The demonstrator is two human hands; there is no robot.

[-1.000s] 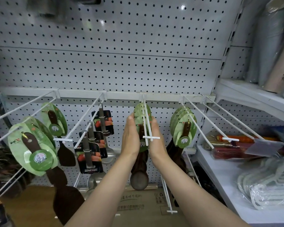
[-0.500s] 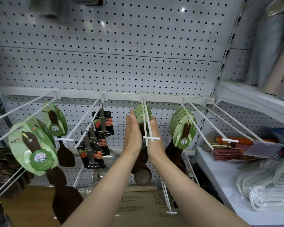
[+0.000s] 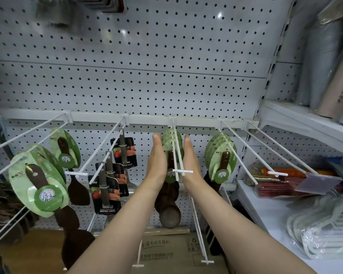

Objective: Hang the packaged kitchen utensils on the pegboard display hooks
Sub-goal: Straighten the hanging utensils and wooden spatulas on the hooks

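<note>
Dark wooden spoons on green oval cards (image 3: 169, 144) hang on the middle white double-wire hook (image 3: 177, 153) of the pegboard (image 3: 147, 76). My left hand (image 3: 156, 161) stands flat against the left side of these cards, fingers straight and pointing at the board. My right hand (image 3: 189, 161) mirrors it on the right side, fingers straight. The spoon bowls (image 3: 169, 214) hang below between my forearms. Neither hand curls round anything.
Green-carded wooden spatulas (image 3: 38, 184) hang at left, black-carded metal utensils (image 3: 107, 186) beside them, another green-carded stack (image 3: 221, 157) at right. Two bare hooks (image 3: 265, 155) follow. A right shelf (image 3: 265, 214) holds red packets and bagged hangers. A cardboard box (image 3: 166, 252) lies below.
Both hands have slid farther along the hook toward the pegboard, pushing the green-carded spoons back. The fingers have straightened and the spoon bowls have swung slightly.
</note>
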